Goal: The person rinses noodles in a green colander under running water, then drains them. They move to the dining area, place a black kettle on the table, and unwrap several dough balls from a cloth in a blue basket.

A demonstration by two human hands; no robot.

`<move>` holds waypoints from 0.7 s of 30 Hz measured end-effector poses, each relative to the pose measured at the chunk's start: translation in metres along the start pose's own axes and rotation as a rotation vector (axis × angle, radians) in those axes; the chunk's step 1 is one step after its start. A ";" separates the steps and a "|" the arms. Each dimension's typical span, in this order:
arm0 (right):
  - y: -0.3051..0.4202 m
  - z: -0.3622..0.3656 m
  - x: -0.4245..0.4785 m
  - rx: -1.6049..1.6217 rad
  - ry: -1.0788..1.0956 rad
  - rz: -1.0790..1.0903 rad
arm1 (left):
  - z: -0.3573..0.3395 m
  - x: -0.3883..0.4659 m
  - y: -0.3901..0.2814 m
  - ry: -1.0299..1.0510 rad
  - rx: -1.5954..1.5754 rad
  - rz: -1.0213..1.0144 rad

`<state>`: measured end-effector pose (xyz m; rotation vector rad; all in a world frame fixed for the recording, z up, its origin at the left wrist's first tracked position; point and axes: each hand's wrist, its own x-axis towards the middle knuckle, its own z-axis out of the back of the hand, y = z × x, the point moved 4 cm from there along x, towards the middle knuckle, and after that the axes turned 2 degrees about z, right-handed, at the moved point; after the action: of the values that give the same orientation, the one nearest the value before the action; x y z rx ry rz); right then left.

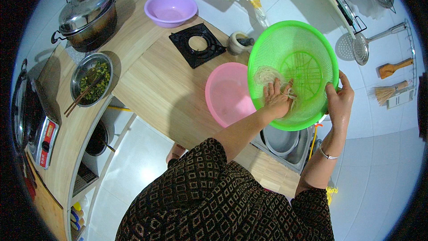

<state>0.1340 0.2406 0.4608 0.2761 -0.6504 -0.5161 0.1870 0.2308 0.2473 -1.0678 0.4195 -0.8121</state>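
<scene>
A bright green plastic colander [302, 36] is tilted towards me above the sink, overlapping the pink basin in my view. My right hand [339, 95] grips its right rim, thumb on the inner side and fingers outside. Inside the colander, my left hand [278, 103] has its fingers apart against a clump of pale, thin noodles [266, 74]. A few loose strands loop around the thumb and fingers. Partly behind the colander, the pink plastic basin [227, 93] sits on the wood-look counter [150, 77].
A metal basin [282, 140] stands in the sink [301, 164]. Around the counter are a black burner stand [212, 52], mortar [235, 43], purple basin [170, 8], lidded pot [85, 16], and steel bowl [74, 83] of chopped greens with chopsticks. Utensils hang on the right wall.
</scene>
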 end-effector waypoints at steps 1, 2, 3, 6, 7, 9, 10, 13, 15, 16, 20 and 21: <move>-0.002 0.000 0.000 -0.007 -0.003 0.012 | 0.001 0.000 -0.001 0.003 0.003 0.001; -0.003 0.000 0.000 0.000 -0.007 0.021 | 0.001 -0.001 -0.002 0.006 0.006 0.003; -0.005 -0.001 0.000 0.007 -0.009 0.031 | 0.002 -0.001 -0.002 0.013 -0.001 0.008; -0.004 -0.001 0.000 0.015 -0.007 0.030 | 0.003 -0.002 -0.003 0.025 -0.018 0.018; -0.003 -0.001 0.000 0.016 -0.004 0.024 | 0.003 -0.002 -0.003 0.025 -0.020 0.018; 0.000 -0.002 -0.001 -0.012 -0.011 0.016 | 0.003 -0.002 -0.002 0.031 -0.017 0.019; 0.001 -0.002 -0.001 -0.025 -0.016 0.011 | 0.003 -0.002 -0.002 0.038 -0.012 0.020; 0.007 -0.001 -0.002 -0.050 0.002 -0.022 | 0.003 -0.001 -0.002 0.040 -0.008 0.022; 0.009 0.000 -0.002 -0.074 0.010 -0.021 | 0.002 -0.002 -0.002 0.037 -0.013 0.021; 0.009 0.000 -0.002 -0.087 0.013 -0.021 | 0.002 -0.002 -0.003 0.036 -0.018 0.021; 0.009 0.001 -0.003 -0.050 0.002 -0.027 | 0.000 -0.003 -0.005 0.035 -0.016 0.016; 0.007 0.000 -0.003 -0.038 -0.006 -0.025 | -0.001 -0.002 -0.004 0.034 -0.008 0.011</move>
<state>0.1342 0.2483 0.4624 0.2476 -0.6430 -0.5533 0.1829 0.2306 0.2505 -1.0595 0.4571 -0.8206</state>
